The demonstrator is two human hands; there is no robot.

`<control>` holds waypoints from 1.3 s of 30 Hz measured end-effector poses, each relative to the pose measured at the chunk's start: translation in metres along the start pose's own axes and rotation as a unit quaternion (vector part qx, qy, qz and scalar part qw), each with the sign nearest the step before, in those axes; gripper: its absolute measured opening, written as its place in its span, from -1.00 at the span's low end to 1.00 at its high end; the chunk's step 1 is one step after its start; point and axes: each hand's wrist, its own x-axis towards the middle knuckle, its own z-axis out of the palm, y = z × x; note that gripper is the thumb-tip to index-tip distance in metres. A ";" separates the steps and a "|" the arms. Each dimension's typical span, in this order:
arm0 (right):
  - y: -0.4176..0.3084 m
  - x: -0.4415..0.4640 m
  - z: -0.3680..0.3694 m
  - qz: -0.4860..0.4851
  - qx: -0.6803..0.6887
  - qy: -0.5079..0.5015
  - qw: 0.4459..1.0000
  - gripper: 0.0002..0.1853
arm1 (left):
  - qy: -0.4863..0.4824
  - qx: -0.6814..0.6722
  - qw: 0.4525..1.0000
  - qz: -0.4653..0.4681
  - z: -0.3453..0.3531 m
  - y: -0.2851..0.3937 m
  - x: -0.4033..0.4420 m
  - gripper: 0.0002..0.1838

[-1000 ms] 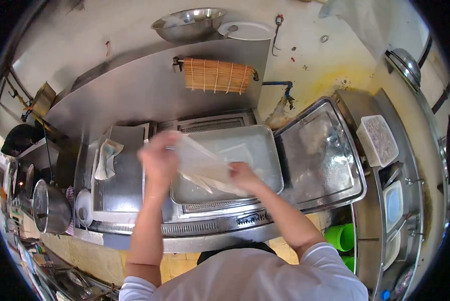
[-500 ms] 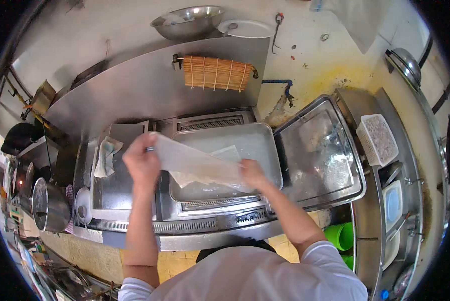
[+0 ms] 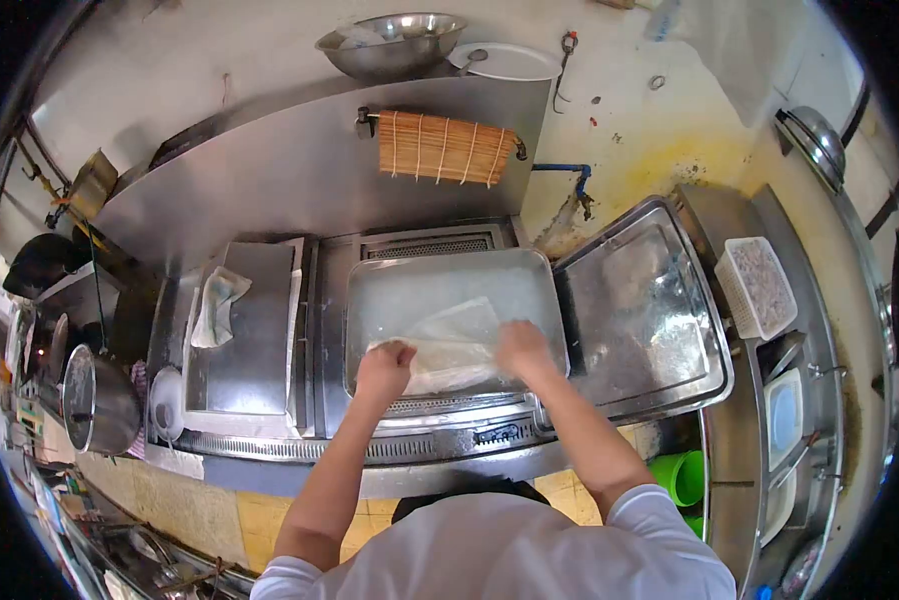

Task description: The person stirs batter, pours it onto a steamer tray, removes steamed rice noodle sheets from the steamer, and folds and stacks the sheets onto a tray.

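1. Here in the central tray (image 3: 419,285), the pale sheet (image 3: 454,370) was spread in loose folds along the front edge, between the two hands. A flatter pale patch was shown just behind it; whether it was a separate piece could not be told.
2. Left hand (image 3: 385,370) now: the fingers were curled in narrow, and the sheet's left end was held by them near the tray's front-left corner.
3. Over to the right hand (image 3: 525,350), caught in a blur near the tray's right edge, beside the sheet's right end! Whether anything was gripped there could not be told.
4. Out left, a crumpled cloth (image 3: 219,308) was laid along the left edge of a shallow tray (image 3: 254,375), toward its back corner.
5. Out right, a wet-looking shine was shown across the floor of a large steel tray (image 3: 634,345).
6. Beyond that tray's right edge, a white basket (image 3: 774,322) was filled with pale contents, too small to be made out.
7. Up top, something pale was held in a steel bowl (image 3: 384,65); beside it, a spoon (image 3: 477,55) was rested at the left edge of a white plate (image 3: 519,65).
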 end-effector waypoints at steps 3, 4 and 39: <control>-0.051 0.016 -0.010 -0.165 0.401 0.209 0.877 -0.73 | 0.105 -0.142 0.979 0.106 -0.030 0.061 0.008 -0.76; -0.065 0.019 -0.022 -0.208 0.585 0.126 0.774 -0.73 | 0.126 -0.159 0.968 0.146 -0.039 0.078 0.011 -0.72; 0.063 -0.031 -0.033 -0.034 0.359 0.141 0.922 -0.81 | 0.228 -0.002 0.974 -0.023 -0.007 -0.070 0.018 -0.65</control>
